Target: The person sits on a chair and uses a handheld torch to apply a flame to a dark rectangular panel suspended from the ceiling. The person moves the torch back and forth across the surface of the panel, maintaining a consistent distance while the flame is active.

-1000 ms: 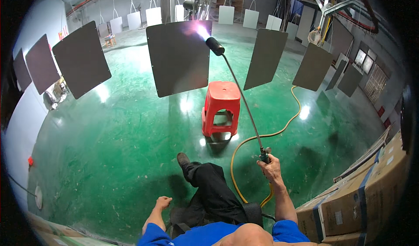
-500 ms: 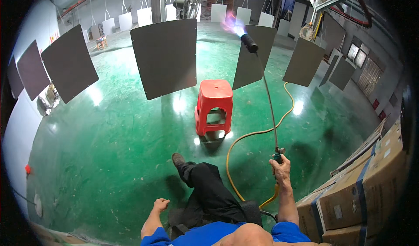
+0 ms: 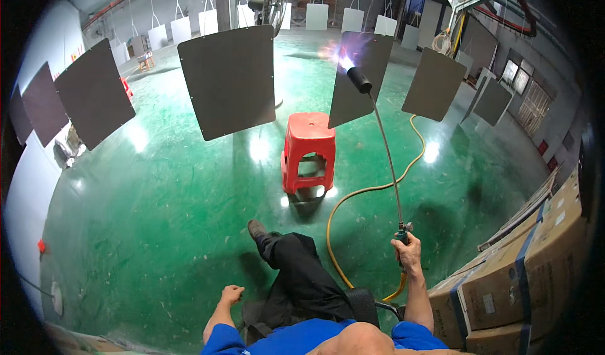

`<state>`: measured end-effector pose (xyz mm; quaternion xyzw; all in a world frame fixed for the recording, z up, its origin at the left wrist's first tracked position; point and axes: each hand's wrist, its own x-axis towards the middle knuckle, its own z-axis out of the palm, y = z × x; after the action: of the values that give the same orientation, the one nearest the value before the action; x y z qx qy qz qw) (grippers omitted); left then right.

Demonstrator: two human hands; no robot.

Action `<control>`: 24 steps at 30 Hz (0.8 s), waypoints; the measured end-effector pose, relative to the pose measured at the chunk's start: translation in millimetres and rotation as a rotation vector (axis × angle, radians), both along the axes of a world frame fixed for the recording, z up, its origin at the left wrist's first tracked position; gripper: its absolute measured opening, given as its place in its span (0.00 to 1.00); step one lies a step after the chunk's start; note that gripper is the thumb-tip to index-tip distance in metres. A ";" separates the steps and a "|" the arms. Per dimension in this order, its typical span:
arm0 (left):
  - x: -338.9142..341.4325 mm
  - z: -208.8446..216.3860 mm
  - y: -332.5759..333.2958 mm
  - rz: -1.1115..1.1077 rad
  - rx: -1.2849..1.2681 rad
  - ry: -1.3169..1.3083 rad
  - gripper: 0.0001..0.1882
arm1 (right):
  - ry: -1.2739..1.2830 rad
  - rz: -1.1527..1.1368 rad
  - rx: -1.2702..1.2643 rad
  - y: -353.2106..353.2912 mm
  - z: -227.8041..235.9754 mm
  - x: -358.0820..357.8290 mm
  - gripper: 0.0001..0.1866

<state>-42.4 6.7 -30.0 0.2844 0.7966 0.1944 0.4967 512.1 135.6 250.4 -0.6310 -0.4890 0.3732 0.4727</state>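
Note:
My right hand is wrapped round the handle of a long gas torch. Its thin metal tube slants up and forward to a black burner head, where a blue and purple flame burns. The flame shows against the upper left part of a dark hanging panel; the gap between them cannot be judged. Low at my left side, my left hand hangs with fingers curled and nothing visible in it. A larger dark panel hangs left of the flame.
A red plastic stool stands ahead on the green floor. The torch's yellow hose curves across the floor. Cardboard boxes are stacked at my right. More dark panels and a standing fan are farther off.
The nearer hanging panels have shifted slightly to the left. The burner head has lowered a little, and its flame now overlaps the panel. Both hands stay almost where they were.

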 end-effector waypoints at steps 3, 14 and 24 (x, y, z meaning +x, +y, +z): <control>3.8 5.4 1.4 -0.008 -0.017 0.018 0.17 | -0.014 -0.001 -0.047 -8.4 -13.2 5.9 0.10; 5.9 10.3 0.9 0.001 -0.007 0.035 0.16 | -0.039 0.070 -0.226 -30.8 -37.5 22.7 0.10; 2.1 8.9 -0.8 -0.007 -0.027 0.022 0.17 | -0.056 0.114 -0.322 -28.8 -45.6 30.6 0.09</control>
<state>-40.3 5.9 -21.1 0.2824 0.8037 0.1787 0.4924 542.7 106.8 204.8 -0.6801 -0.4708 0.4549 0.3299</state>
